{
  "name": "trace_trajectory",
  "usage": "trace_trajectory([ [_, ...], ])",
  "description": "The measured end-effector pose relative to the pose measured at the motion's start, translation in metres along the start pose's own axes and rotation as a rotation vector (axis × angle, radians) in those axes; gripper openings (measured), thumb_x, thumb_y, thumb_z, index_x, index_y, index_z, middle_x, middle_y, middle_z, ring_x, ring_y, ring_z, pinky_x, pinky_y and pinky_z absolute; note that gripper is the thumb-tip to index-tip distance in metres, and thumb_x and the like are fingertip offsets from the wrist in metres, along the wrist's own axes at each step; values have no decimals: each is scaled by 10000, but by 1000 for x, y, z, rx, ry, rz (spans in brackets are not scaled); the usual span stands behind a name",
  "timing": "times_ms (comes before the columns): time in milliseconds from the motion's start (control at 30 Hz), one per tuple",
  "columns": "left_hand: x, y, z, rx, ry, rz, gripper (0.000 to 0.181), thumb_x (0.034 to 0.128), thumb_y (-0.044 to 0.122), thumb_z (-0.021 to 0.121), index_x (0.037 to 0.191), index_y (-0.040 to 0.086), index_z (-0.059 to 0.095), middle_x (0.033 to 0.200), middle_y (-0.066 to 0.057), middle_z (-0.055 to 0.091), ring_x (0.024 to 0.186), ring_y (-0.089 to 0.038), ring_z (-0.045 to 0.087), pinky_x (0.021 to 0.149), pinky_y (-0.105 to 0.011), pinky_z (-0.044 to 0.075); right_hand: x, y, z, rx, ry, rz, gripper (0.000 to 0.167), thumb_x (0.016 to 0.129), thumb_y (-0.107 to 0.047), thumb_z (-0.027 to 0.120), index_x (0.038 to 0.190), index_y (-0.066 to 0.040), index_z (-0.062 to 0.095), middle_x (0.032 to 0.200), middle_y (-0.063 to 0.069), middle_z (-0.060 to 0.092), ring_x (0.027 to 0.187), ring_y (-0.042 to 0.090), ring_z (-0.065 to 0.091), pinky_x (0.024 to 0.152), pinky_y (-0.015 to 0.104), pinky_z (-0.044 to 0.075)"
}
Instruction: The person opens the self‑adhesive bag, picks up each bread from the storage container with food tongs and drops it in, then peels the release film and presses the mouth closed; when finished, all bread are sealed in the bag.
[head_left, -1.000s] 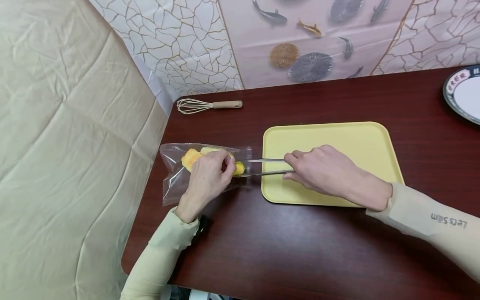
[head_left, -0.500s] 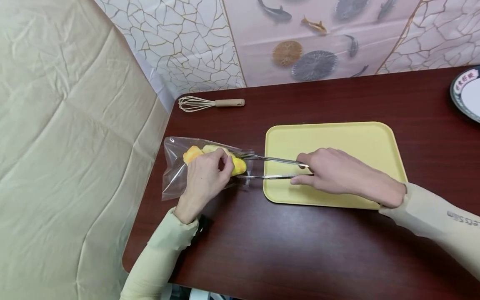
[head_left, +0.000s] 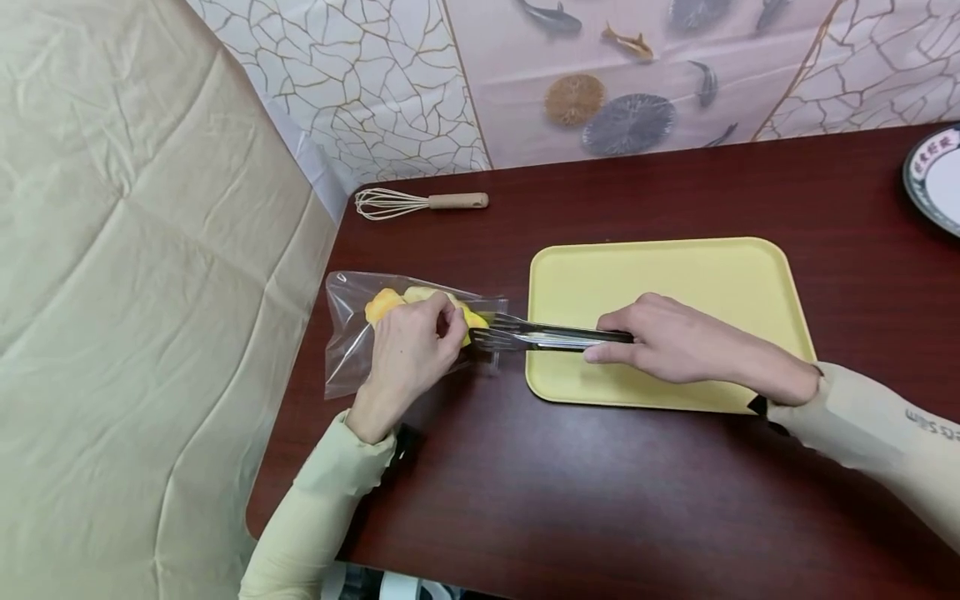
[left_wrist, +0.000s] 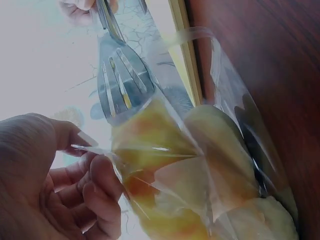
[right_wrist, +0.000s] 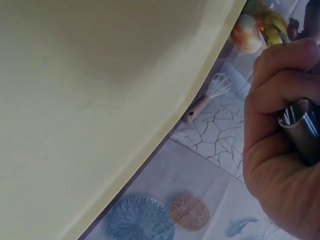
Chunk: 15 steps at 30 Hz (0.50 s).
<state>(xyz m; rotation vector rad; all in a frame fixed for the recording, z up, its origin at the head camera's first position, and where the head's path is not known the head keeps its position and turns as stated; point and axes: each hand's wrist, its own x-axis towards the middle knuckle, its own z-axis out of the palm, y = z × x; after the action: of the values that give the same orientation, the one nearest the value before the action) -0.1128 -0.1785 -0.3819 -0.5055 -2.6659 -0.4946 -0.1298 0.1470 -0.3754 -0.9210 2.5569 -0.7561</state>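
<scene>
A clear plastic bag lies on the table, with pale and yellow-orange bread-like pieces inside. My left hand pinches the bag's film between thumb and forefinger, near its mouth. My right hand grips metal tongs, whose arms lie close together. The tongs' slotted ends reach into the bag's mouth beside a yellow piece. In the left wrist view, a slotted head is against the end of a yellow-orange piece; a pale roll lies alongside.
A yellow tray sits right of the bag, under the right hand and tongs. Behind the bag lies a whisk with a wooden handle. A patterned plate stands at the far right, and a beige cloth hangs left.
The tongs' arms spread apart, then came close together. My right hand has drawn back slightly to the right. The left hand keeps its pinch on the bag, nearly still.
</scene>
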Motion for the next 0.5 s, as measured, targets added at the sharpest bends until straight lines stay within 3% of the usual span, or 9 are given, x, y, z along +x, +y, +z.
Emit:
trace_trajectory([
  [167, 0, 3, 0, -67, -38, 22, 180, 955, 95, 654, 776, 107, 652, 605, -19, 613, 549, -205, 555, 528, -363, 455, 8, -8, -2, 19, -9, 6, 333, 1041, -429, 713, 787, -218, 674, 623, -138, 376, 584, 35, 333, 593, 243, 325],
  [500, 1, 9, 1, -108, -57, 43, 185, 963, 97, 673, 779, 101, 659, 607, -18, 617, 583, -193, 572, 557, -331, 455, 23, -23, 3, 36, -3, 11, 330, 1034, -405, 722, 788, -191, 669, 621, -106, 405, 589, 75, 374, 593, 264, 337],
])
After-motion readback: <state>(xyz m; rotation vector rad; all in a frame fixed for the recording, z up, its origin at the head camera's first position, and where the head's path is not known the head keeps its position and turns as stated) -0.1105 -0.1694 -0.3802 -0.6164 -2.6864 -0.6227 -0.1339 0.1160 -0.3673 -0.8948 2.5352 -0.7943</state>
